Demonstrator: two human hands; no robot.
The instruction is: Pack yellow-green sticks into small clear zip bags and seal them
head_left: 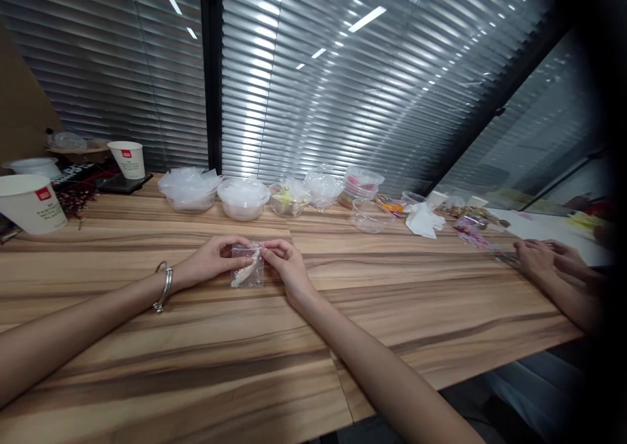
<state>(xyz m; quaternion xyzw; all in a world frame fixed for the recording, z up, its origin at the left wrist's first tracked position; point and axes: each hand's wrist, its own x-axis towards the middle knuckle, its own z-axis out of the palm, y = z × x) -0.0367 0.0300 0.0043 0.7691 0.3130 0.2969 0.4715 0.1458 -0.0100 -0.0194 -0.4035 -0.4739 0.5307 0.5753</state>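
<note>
A small clear plastic bag [253, 276] with a pale, slender item inside hangs between my two hands, just above the wooden table [206, 359]. The kind of item inside is too small to tell. My left hand [221, 258], with a silver bangle on the wrist, pinches the bag's upper left side between thumb and fingers. At the bag's top right corner, my right hand [287, 264] closes its thumb and fingertips on the edge. Both hands are close together, their fingertips nearly meeting at the bag's top.
Clear tubs [243, 199] of bags and small items line the table's back, by the blinds. Paper cups [128, 159] stand at left. White tissue [424, 219] lies right of an open clear bowl [369, 217]. Another person's hands [543, 258] rest at the far right.
</note>
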